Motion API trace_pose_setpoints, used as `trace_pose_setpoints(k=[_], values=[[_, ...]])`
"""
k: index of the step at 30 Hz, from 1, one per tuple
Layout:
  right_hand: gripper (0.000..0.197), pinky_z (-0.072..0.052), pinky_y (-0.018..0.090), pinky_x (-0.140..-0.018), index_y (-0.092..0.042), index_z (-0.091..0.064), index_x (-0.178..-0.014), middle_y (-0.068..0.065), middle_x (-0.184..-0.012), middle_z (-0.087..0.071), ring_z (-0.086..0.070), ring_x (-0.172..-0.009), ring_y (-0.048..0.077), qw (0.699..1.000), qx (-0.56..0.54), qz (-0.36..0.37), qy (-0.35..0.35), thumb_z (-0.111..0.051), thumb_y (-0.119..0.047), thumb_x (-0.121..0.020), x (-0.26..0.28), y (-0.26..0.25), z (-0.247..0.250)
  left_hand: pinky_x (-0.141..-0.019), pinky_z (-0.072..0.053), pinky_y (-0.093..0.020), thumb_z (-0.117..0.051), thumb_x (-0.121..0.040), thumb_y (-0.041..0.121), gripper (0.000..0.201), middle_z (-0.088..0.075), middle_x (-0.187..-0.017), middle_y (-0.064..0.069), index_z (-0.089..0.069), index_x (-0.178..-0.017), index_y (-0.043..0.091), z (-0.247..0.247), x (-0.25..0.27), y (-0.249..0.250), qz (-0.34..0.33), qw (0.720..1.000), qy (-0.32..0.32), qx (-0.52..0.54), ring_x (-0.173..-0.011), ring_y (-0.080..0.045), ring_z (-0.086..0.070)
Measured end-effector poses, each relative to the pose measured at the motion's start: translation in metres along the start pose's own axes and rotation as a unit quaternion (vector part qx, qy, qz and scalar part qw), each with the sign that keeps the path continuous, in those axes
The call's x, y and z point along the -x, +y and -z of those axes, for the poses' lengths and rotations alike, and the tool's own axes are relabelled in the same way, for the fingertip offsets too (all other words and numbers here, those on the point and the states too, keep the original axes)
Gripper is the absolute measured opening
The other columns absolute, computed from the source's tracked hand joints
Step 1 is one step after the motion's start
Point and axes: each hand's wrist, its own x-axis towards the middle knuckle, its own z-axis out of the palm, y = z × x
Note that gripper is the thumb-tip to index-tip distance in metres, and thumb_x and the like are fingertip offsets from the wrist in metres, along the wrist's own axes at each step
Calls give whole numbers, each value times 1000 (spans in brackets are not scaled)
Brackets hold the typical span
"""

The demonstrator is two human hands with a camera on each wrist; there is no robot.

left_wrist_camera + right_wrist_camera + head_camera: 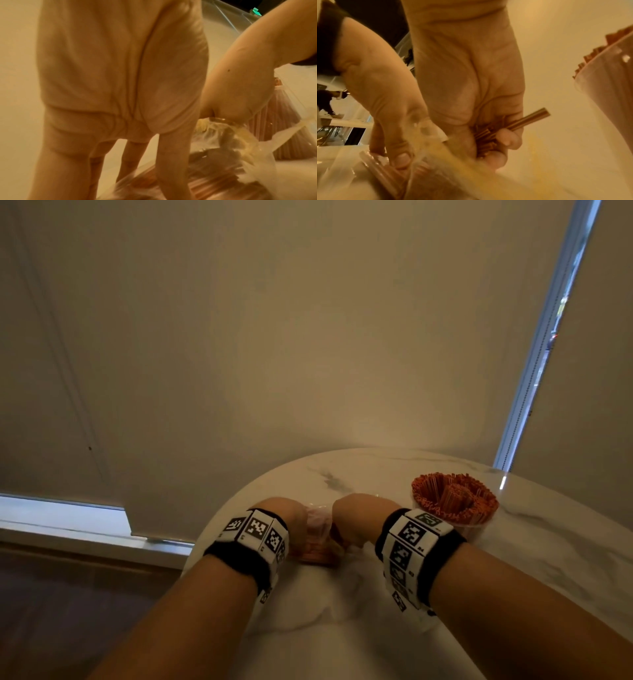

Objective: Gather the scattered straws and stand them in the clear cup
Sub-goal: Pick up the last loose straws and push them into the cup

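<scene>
On the marble table (pixel 342 628) a clear cup (pixel 472 534) stands packed with upright orange straws (pixel 455 501). Left of it, both hands meet over a crumpled clear plastic bag (pixel 318 525) that holds more straws (pixel 315 554). My left hand (pixel 128 169) points down and pinches the bag (pixel 223 169) between thumb and fingers. My right hand (pixel 496 146) has its fingers curled round a small bundle of straws (pixel 529 120), one of them sticking out to the right. In the right wrist view the left hand (pixel 390 152) presses the bag beside it. The cup (pixel 607 88) rises at the far right.
The round table's edge curves close on the left, with floor and a window sill (pixel 85 529) beyond. A blind-covered wall (pixel 308 337) stands right behind the table. Bare marble lies in front of the hands and to the right of the cup.
</scene>
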Motion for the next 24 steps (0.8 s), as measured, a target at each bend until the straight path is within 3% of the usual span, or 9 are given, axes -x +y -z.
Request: trace_pose_setpoints(k=[2, 4, 7, 10, 13, 16, 18, 21, 24], values=[[24, -42, 34, -74, -3, -68, -110, 10, -91, -60, -51, -72, 23, 1000, 1, -6, -19, -55, -15, -94, 6, 0, 0, -99, -53, -36, -68, -95, 35, 48, -66, -134, -5, -60, -139, 16, 10, 6, 2, -20, 999, 6, 29, -121, -25, -64], [31, -43, 36, -78, -6, -65, -120, 8, -100, -58, -52, -86, 26, 999, -3, -19, -36, -50, -22, -97, 9, -1, -2, -92, -52, -32, -68, -96, 34, 39, -69, -127, -6, -66, -129, 14, 14, 7, 3, -15, 1000, 8, 26, -117, -24, -66], [33, -46, 39, -90, -13, -62, -122, 7, -113, -61, -57, -98, 29, 996, -33, -64, -47, -49, -31, -97, 16, -1, -6, -102, -51, -38, -66, -95, 39, 48, -63, -136, -6, -59, -138, 17, 1, 6, 3, 22, 1000, 0, -13, -123, -27, -61], [21, -51, 37, -86, -19, -58, -103, 1, -89, -59, -59, -87, 26, 994, -76, -75, -39, -52, -35, -92, 28, 5, -8, -108, -47, -42, -68, -92, 47, 63, -58, -144, -5, -51, -145, 18, -7, 3, 1, 36, 999, 11, -21, -128, -27, -57], [18, -52, 36, -86, -15, -58, -107, 5, -93, -59, -62, -87, 28, 991, -93, -60, -72, -51, -28, -95, 41, 9, -7, -94, -42, -28, -65, -90, 55, 64, -63, -136, -7, -55, -140, 15, 6, 15, 7, -4, 999, 26, 35, -121, -29, -60], [14, -45, 31, -65, -12, -54, -103, 7, -89, -53, -51, -65, 22, 994, -85, -41, -58, -44, -21, -100, 57, 12, -2, -86, -35, -27, -60, -97, 49, 59, -61, -138, -10, -52, -142, 11, 17, 26, 17, -23, 998, 23, 55, -124, -31, -58], [16, -39, 27, -52, -9, -54, -103, 7, -85, -51, -44, -57, 18, 992, -109, -37, -51, -39, -16, -101, 67, 16, 2, -89, -40, -30, -56, -101, 45, 56, -59, -142, -13, -52, -143, 8, 15, 28, 18, -8, 998, 31, 62, -127, -33, -57], [19, -35, 27, -49, -5, -52, -96, 7, -73, -48, -41, -53, 18, 984, -160, -52, -62, -35, -13, -101, 82, 22, 4, -101, -44, -35, -54, -103, 38, 51, -58, -144, -14, -53, -143, 6, 10, 30, 17, 10, 997, 40, 57, -129, -33, -56], [20, -33, 24, -44, -6, -49, -94, 7, -70, -47, -38, -49, 18, 971, -214, -78, -71, -31, -12, -101, 95, 32, 1, -103, -44, -35, -52, -103, 40, 52, -59, -143, -15, -54, -141, 5, 10, 36, 19, 20, 997, 31, 65, -129, -32, -56]])
